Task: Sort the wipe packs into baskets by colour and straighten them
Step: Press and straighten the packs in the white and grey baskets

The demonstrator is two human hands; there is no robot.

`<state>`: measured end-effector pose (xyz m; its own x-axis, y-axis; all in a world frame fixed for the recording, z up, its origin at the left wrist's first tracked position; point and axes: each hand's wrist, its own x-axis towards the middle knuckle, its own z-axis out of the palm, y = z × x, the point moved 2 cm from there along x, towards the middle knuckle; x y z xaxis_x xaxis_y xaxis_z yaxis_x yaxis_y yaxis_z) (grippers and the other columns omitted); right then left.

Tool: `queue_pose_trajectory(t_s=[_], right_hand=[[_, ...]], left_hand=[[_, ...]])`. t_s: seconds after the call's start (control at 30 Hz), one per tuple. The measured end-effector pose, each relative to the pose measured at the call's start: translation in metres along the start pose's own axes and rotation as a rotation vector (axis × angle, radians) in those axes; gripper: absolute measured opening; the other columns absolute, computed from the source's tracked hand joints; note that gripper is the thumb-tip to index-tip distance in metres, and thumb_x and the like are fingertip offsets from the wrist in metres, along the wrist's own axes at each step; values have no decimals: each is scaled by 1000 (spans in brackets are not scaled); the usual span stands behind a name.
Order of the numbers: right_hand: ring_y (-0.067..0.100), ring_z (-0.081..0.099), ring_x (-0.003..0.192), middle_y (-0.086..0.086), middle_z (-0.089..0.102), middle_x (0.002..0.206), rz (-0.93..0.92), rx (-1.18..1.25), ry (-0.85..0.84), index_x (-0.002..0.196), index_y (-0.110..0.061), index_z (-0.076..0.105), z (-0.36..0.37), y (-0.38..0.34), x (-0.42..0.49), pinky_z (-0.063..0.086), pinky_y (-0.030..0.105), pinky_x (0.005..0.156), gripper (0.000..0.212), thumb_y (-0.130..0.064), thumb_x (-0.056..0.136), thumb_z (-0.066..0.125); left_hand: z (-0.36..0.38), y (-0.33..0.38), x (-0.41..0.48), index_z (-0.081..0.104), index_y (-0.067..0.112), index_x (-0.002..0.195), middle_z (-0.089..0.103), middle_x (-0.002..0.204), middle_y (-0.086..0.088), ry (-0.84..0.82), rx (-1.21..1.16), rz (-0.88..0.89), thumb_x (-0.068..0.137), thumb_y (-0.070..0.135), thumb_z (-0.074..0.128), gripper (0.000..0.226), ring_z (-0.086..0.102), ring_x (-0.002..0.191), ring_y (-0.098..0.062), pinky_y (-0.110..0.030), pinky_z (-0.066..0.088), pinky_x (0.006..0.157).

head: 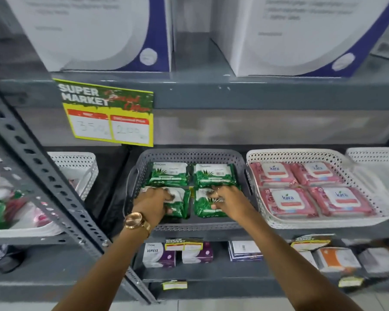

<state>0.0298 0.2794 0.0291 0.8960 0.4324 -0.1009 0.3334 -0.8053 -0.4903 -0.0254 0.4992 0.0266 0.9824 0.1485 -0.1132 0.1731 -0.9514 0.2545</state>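
While both hands sit inside the grey basket (189,154) on the shelf (279,232), each grips one front pack: left hand (154,202) w/ gold watch (137,221) is clenched on the front-left green wipe pack (179,204), right hand (228,199) on the front-right green wipe pack (206,206). Two more green packs (169,173) lie flat behind them – 2x2 layout, nearly touching. Just beside, to the right, a white basket (290,154) holds four pink Kara packs (276,175), also 2x2. Far left, another white basket (81,162) has mixed green & pink packs – blurred. Yellow price sign (108,115) hangs above.
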Motion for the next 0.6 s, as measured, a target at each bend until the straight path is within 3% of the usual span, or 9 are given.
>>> queue_pose_trajectory(t_s=[0.17, 0.27, 0.37, 0.43, 0.5, 0.6], right_hand=[[23, 69, 100, 13, 67, 122, 0, -6, -31, 117, -3, 65, -4, 0, 2, 55, 38, 91, 38, -20, 83, 70], [23, 67, 104, 12, 66, 124, -39, 66, -9, 121, -8, 62, -9, -1, 6, 53, 33, 88, 42, -33, 87, 65], [30, 59, 117, 14, 50, 141, -11, 95, 131, 137, -12, 46, -9, -5, 24, 50, 42, 99, 54, -44, 94, 47], [35, 24, 144, 15, 24, 157, 10, -33, 150, 148, -14, 26, -2, -8, 39, 26, 51, 117, 59, -44, 98, 35], [33, -4, 148, 10, 3, 162, 25, -149, 105, 151, -20, 9, 8, -10, 52, 2, 51, 121, 60, -46, 100, 24], [28, -14, 147, 6, -9, 161, 59, -267, 45, 151, -26, -2, 25, -7, 59, -8, 50, 119, 60, -49, 99, 15]], left_hand=[[-6, 4, 0, 58, 36, 123, 59, 128, -4, 4, 60, 6, 83, 37, 70, 41, 55, 114, -27, -38, 45, 97], [-17, 6, 3, 57, 35, 122, 56, 131, -2, -46, 22, 40, 84, 45, 66, 41, 54, 116, -27, -40, 47, 94], [-27, 14, 18, 51, 31, 129, 46, 144, -2, 108, 55, 116, 93, 50, 47, 41, 50, 123, -31, -47, 48, 95], [-27, 20, 37, 36, 26, 143, 27, 157, -5, 199, 69, 160, 97, 50, 36, 52, 36, 137, -33, -52, 36, 108], [-17, 23, 54, 12, 25, 152, 3, 162, -5, 136, 92, 173, 99, 51, 28, 62, 8, 148, -30, -53, 12, 119], [10, 15, 70, -8, 27, 152, -16, 160, -7, 19, 117, 137, 99, 53, 20, 65, -16, 147, -27, -50, -12, 117]])
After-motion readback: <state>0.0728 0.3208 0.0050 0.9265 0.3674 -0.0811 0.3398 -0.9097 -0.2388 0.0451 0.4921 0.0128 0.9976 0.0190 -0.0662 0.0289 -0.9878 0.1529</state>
